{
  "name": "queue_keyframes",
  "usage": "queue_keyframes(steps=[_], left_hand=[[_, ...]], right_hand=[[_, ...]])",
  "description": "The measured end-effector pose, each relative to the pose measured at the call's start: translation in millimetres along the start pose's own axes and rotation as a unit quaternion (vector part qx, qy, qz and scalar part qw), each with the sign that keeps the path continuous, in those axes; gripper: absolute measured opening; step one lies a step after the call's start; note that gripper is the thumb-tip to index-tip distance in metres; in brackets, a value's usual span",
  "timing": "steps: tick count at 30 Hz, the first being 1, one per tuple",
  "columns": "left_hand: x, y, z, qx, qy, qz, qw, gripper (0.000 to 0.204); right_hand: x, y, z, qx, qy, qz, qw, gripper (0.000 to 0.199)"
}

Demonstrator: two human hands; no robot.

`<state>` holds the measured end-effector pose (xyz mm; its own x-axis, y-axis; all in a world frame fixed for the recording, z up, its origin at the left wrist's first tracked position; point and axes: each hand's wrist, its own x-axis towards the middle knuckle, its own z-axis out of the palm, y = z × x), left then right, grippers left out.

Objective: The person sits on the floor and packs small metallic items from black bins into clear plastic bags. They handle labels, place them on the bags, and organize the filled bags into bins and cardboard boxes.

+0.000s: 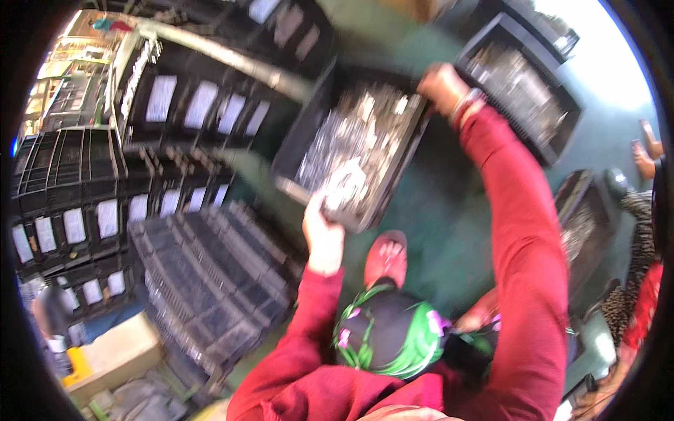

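A black plastic crate [404,158] hangs tilted between my two hands, blurred by motion. Shiny small pieces [354,137], perhaps metal or clear plastic, fill it; their kind is too smeared to tell. My left hand [324,238] is closed on the near rim, thumb over the edge. At the far right corner my right hand [446,88] grips the rim, with bangles at the wrist. Beyond my right hand another black crate [562,130] holds similar shiny pieces.
Stacked black crates with white labels [74,224] rise at the left. A pile of dark ribbed crates [210,274] stands nearer. Another crate of pieces [579,217] sits at the right, beside a person's patterned sleeve [635,224]. A cardboard box [116,351] is at lower left. The floor [449,210] is green.
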<state>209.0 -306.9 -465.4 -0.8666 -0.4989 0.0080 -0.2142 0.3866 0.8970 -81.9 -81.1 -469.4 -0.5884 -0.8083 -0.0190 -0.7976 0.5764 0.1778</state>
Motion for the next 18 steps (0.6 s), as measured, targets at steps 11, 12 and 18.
queue_keyframes(steps=[11,12,18], left_hand=[[14.3,57.9,30.1,-0.393,-0.099,-0.301,0.863,0.037],[15.6,61.1,28.7,-0.367,-0.106,-0.277,0.882,0.04],[9.9,50.2,35.4,-0.453,-0.11,-0.334,0.819,0.075]], right_hand=[[-69.7,-70.8,68.9,0.903,0.082,0.274,0.322,0.043],[-73.2,-82.2,45.5,0.901,0.091,0.27,0.326,0.056],[-65.6,-79.6,3.6,0.911,0.079,0.322,0.246,0.059]])
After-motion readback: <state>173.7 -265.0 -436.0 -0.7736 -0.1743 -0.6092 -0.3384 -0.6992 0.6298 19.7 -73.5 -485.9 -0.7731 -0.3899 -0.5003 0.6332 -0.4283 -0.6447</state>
